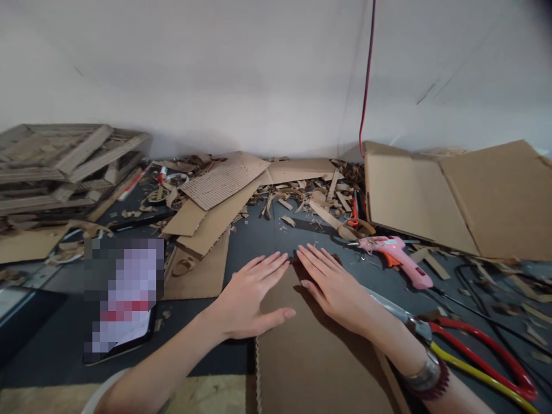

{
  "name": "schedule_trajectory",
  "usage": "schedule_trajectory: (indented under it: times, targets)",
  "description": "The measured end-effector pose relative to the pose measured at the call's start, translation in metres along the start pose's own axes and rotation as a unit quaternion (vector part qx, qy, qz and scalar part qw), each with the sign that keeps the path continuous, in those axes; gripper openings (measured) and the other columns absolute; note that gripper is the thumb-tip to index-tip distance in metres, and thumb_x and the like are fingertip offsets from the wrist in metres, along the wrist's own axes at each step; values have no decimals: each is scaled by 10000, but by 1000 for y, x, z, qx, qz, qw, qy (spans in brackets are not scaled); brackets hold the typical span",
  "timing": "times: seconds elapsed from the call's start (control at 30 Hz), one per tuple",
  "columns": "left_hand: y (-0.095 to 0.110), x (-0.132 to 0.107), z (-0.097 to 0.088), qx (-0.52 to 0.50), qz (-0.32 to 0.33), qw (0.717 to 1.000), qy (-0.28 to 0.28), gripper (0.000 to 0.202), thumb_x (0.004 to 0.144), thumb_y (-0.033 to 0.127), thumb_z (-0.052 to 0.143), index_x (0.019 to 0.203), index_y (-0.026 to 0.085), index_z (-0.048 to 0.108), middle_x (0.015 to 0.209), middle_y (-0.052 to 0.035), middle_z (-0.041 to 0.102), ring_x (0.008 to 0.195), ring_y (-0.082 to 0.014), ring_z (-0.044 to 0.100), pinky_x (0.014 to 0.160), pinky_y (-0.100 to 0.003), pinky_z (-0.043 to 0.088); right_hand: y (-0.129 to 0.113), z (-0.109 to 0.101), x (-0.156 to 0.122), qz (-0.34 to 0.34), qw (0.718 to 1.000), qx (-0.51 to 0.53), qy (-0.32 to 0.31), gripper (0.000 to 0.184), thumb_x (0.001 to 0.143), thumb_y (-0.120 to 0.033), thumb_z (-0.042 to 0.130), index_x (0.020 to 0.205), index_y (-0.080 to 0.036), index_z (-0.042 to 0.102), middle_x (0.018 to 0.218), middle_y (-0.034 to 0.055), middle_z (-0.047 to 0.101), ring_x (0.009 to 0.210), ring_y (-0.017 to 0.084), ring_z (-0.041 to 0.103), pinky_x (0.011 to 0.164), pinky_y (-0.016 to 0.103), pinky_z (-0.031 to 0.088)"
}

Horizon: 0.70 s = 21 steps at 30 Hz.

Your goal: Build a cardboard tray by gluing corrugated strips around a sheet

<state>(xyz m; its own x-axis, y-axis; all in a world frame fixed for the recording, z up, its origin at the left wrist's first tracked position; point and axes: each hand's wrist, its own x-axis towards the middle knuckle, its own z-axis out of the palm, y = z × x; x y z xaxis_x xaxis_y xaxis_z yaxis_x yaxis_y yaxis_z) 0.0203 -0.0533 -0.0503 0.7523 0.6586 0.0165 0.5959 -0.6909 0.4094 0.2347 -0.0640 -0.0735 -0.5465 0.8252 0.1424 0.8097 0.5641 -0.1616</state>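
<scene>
A long brown cardboard piece (319,368) lies in front of me, with a corrugated edge along its left side. My left hand (254,299) rests at its far left part, fingers stretched forward and thumb pointing right across the board. Opposite it, my right hand (330,282) lies over the far right part with fingers extended. The fingertips of both hands nearly meet at the far end. Neither hand grips anything. Beside my right forearm are tin snips (470,345) with red and yellow handles, partly hidden by the arm.
A pink glue gun (397,256) with a black cord lies right of my hands. A folded cardboard sheet (414,195) leans behind it. Stacked cardboard frames (64,161) stand at left, near a phone or tablet (129,299). Cardboard sheets (215,213) and scraps lie along the wall.
</scene>
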Motion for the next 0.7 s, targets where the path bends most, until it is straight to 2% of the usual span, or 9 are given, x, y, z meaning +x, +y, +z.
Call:
schedule_trajectory:
  times: [0.33,0.7]
  targets:
    - [3,2,-2,11,-20,1000,-17,661,834,539,348,1322,92,344,1394,-112,327,1293,-235,278,1047,-434,265,2,2,1,-6,1000,0,3,444,908,-247,290,1288,-41,395,1334,117,416,1248,235,357,1018,462,339]
    - [3,2,1,14,-21,1000,-3,637,829,536,365,1303,111,382,1385,-105,348,1281,-235,305,1041,-437,278,2,2,1,-1,1000,9,11,434,901,-240,319,1287,-61,403,1327,110,430,1243,229,367,1024,457,332]
